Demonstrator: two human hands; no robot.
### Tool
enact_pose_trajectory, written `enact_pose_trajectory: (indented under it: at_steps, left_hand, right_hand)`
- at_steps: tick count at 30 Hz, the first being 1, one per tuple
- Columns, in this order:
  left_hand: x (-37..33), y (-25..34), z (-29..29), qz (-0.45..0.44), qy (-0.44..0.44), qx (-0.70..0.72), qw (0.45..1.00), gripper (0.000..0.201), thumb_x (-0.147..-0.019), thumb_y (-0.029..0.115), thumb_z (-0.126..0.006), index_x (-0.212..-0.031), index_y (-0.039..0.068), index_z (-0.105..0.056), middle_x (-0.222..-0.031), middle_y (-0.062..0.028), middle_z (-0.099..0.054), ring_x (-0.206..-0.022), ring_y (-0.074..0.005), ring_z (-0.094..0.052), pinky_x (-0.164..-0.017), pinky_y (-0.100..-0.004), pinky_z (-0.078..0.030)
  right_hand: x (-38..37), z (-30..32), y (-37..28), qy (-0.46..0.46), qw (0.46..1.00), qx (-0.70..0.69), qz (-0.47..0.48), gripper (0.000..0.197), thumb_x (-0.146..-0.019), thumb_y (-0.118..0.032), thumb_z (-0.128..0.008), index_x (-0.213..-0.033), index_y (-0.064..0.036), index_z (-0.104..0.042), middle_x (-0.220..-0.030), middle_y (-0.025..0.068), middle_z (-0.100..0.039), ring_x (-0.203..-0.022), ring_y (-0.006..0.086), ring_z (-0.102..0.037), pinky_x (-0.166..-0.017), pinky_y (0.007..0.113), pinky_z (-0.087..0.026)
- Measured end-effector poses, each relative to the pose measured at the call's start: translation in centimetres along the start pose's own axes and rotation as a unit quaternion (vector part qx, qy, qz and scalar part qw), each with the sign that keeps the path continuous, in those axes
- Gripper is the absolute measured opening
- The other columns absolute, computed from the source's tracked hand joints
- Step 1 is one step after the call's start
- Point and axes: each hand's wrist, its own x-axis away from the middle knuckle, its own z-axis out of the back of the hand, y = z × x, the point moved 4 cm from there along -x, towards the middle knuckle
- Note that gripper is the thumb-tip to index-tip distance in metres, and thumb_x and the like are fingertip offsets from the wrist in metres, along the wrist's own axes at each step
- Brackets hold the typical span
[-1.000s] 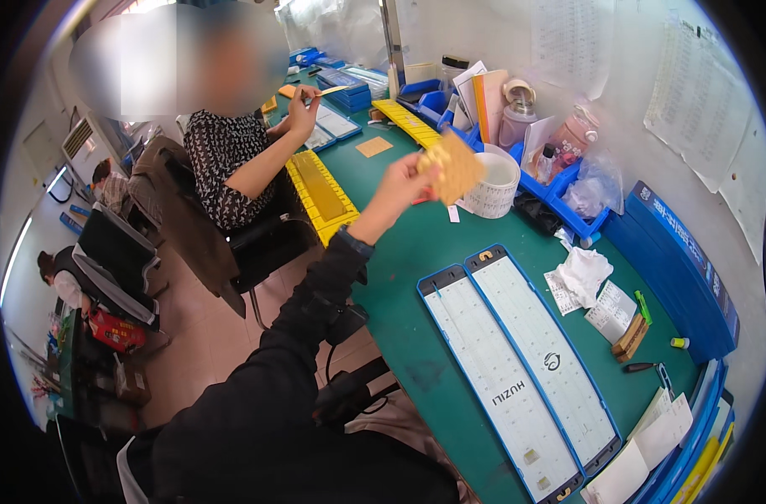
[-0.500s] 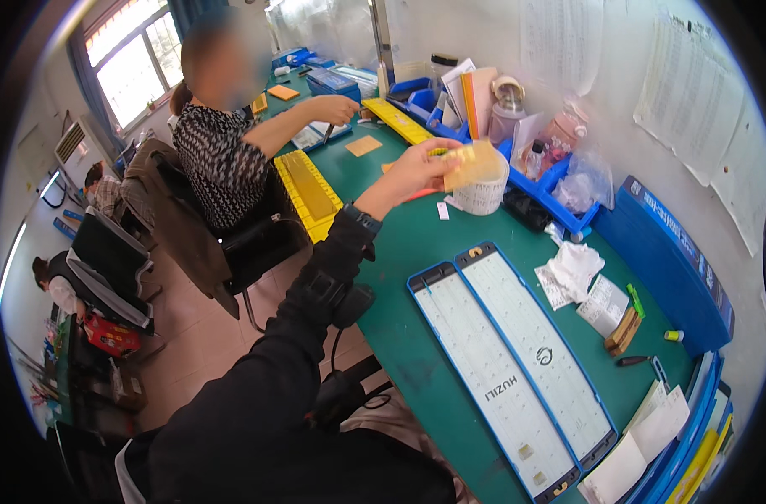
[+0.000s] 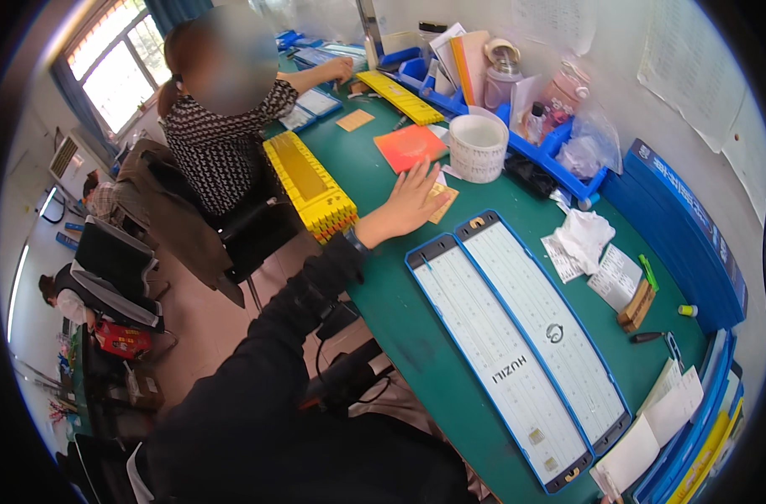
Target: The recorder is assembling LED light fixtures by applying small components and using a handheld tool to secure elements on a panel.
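Note:
My left hand [image 3: 414,200] reaches across the green table with its fingers spread, palm down. A small tan sheet [image 3: 444,204] lies partly beneath its fingertips. Just beyond the fingers is an orange-red sheet [image 3: 409,147]. A white round tub [image 3: 478,148] with printing on its side stands to the right of it. Closer to me lies a long flat blue-edged case [image 3: 517,344] with two pale, see-through panels. Small square pieces [image 3: 536,436] show near its near end. My right hand is not in view.
A co-worker [image 3: 223,143] sits at the left, beside stacked yellow trays [image 3: 311,185]. Along the wall, blue bins [image 3: 551,168] hold bottles and papers. Crumpled tissue [image 3: 584,239], a wooden block [image 3: 637,307] and blue folders [image 3: 694,428] lie to the right.
My left hand has come down from beside the tub to the table, nearer me. The tan sheet it held up is now on the table, and its fingers have spread.

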Motion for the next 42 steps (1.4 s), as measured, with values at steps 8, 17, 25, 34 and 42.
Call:
enact_pose_trajectory:
  at_steps: [8,17,25,34,42]
  left_hand:
    - [1.0,5.3,2.3,-0.145,0.088,-0.06,0.984,0.055,-0.094,0.034,-0.051,-0.134,-0.002,-0.042,-0.141,-0.0306,-0.036,-0.134,-0.0449,-0.031,-0.11,-0.0484,-0.027]
    - [16.0,26.5,-2.2,-0.321,-0.534,0.378,0.684,0.064,-0.094,0.029,-0.054,-0.144,-0.002,-0.029,-0.15,-0.0211,-0.029,-0.141,-0.0333,-0.024,-0.114,-0.0409,-0.02]
    - [19.9,26.5,-5.4,-0.504,-0.275,0.098,0.812,0.071,-0.076,0.049,-0.068,-0.124,0.002,-0.045,-0.147,-0.0256,-0.029,-0.139,-0.0387,-0.025,-0.11,-0.0595,-0.017]
    - [19.9,25.4,-6.4,-0.51,-0.242,-0.017,0.825,0.071,-0.071,0.057,-0.067,-0.12,0.01,-0.048,-0.149,-0.0219,-0.029,-0.139,-0.0354,-0.027,-0.103,-0.0703,-0.02]
    - [20.1,25.1,-6.7,-0.5,-0.187,-0.009,0.846,0.051,-0.075,0.04,-0.064,-0.113,0.012,-0.043,-0.144,-0.0193,-0.04,-0.132,-0.0339,-0.039,-0.103,-0.0642,-0.029]
  right_hand:
    - [1.3,-1.6,2.6,-0.027,0.998,-0.007,-0.052,0.035,-0.095,-0.011,-0.052,-0.126,0.0046,-0.051,-0.125,0.019,-0.055,-0.119,0.0324,-0.05,-0.103,0.039,-0.035]
    - [1.1,-0.4,0.8,0.05,0.992,-0.02,-0.112,0.045,-0.089,-0.01,-0.063,-0.13,0.0017,-0.05,-0.129,0.0169,-0.052,-0.12,0.0294,-0.05,-0.101,0.038,-0.039]
    - [-0.7,-0.9,-1.3,0.175,0.85,-0.462,-0.182,0.072,-0.089,-0.046,-0.06,-0.132,0.0064,-0.037,-0.133,0.0235,-0.045,-0.117,0.0366,-0.054,-0.097,0.046,-0.048]
    - [-5.2,-6.6,-7.7,0.064,0.693,-0.714,-0.076,0.029,-0.091,-0.017,-0.047,-0.111,0.0014,-0.039,-0.088,0.0214,-0.056,-0.082,0.0344,-0.063,-0.078,0.048,-0.054]
    - [-4.2,-7.9,-7.9,0.098,0.778,-0.603,-0.145,0.03,-0.101,-0.03,-0.024,-0.091,-0.0042,-0.036,-0.072,0.0194,-0.052,-0.063,0.0329,-0.059,-0.065,0.043,-0.053]
